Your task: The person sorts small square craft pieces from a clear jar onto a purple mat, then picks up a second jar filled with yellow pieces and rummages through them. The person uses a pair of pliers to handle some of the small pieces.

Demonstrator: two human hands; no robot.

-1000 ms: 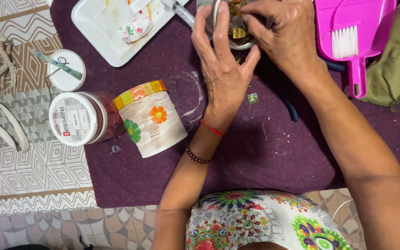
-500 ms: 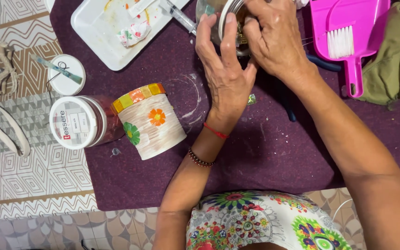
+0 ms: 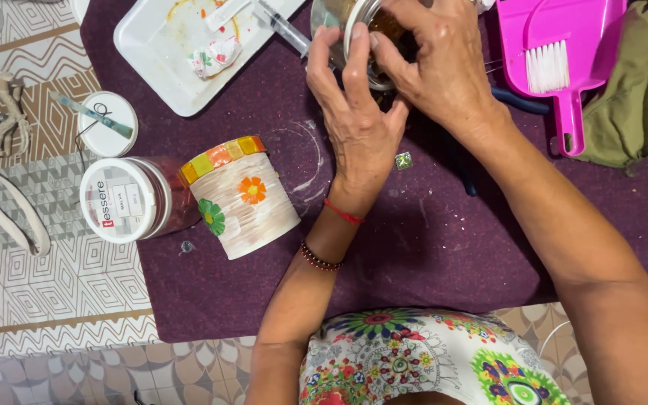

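My left hand [image 3: 358, 112] wraps around the side of a small clear jar [image 3: 354, 34] at the top middle, fingers curled on its rim. My right hand [image 3: 436, 64] covers the jar's mouth, fingertips reaching into it where amber bits show. Both hands hide most of the jar. A white cup [image 3: 241, 196] with painted flowers and a band of coloured tiles lies on its side to the left, apart from both hands.
A purple cloth [image 3: 429, 240] covers the work area. A white-lidded jar [image 3: 125, 199] lies by the cup. A white tray [image 3: 166, 52] with paint smears and a syringe [image 3: 283, 26] sits top left. A pink dustpan with brush [image 3: 556, 60] stands top right, by green fabric [image 3: 639, 90]. A small square tile [image 3: 403, 160] lies loose.
The view has shifted slightly. Both hands stay on the jar, with my right fingers now reaching further into its mouth.
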